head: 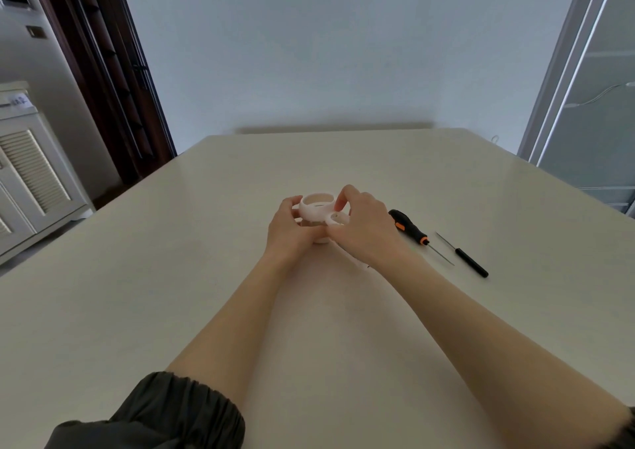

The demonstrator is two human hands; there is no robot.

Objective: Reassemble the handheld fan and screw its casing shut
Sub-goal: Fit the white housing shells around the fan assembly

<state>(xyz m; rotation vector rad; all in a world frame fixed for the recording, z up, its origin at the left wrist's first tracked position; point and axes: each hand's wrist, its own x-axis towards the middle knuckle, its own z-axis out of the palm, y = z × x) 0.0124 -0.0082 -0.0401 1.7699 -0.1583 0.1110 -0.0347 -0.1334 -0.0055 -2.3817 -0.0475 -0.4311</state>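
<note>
A white plastic fan casing point(314, 208), ring-shaped on top, is held above the middle of the cream table point(206, 277). My left hand point(292, 232) grips its left side with curled fingers. My right hand point(364, 228) holds its right side, and a smaller white round part point(336, 220) sits against the casing under the thumb and forefinger. The lower part of the fan is hidden behind both hands. An orange-and-black screwdriver point(410, 227) lies on the table just right of my right hand.
A thin black-handled precision screwdriver point(467, 261) lies further right, beside the orange one. A white louvred cabinet point(31, 173) stands at the left and a glass door point(584, 88) at the right.
</note>
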